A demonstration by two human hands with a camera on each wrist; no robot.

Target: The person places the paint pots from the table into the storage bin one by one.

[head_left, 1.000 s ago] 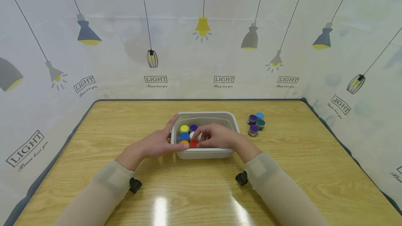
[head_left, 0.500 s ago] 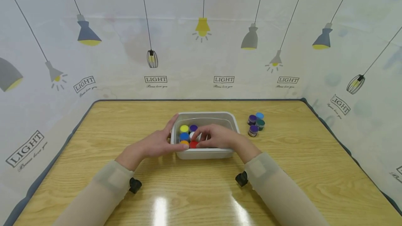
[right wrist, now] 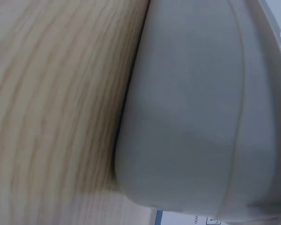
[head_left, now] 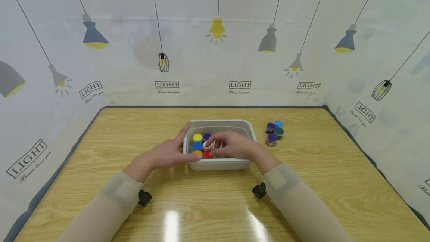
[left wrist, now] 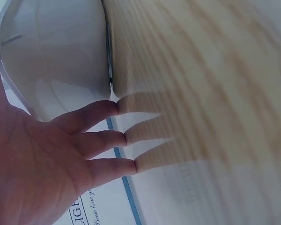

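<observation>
A white plastic tub point(head_left: 220, 165) stands mid-table with small paint jars in its left part. Lids show in yellow point(head_left: 197, 137), purple point(head_left: 206, 136), blue point(head_left: 197, 146), white point(head_left: 209, 146), orange point(head_left: 197, 154) and red. My left hand point(head_left: 168, 153) spans the tub's front left corner, thumb over the rim and index finger along the left side. In the left wrist view, its other fingers reach straight down to the table beside the tub. Inside, my right hand point(head_left: 233, 145) pinches the red paint jar point(head_left: 206, 154) between thumb and index finger; other fingertips are hidden.
Right of the tub, several more jars stand close together: two purple point(head_left: 271, 139), a dark green point(head_left: 278, 133) and a light blue point(head_left: 278, 124). The wooden table point(head_left: 127, 130) meets a printed wall covering point(head_left: 201, 62) at the back and sides.
My right hand has risen very slightly, and a little more of the white lid shows. The left hand and the tub stay in place.
</observation>
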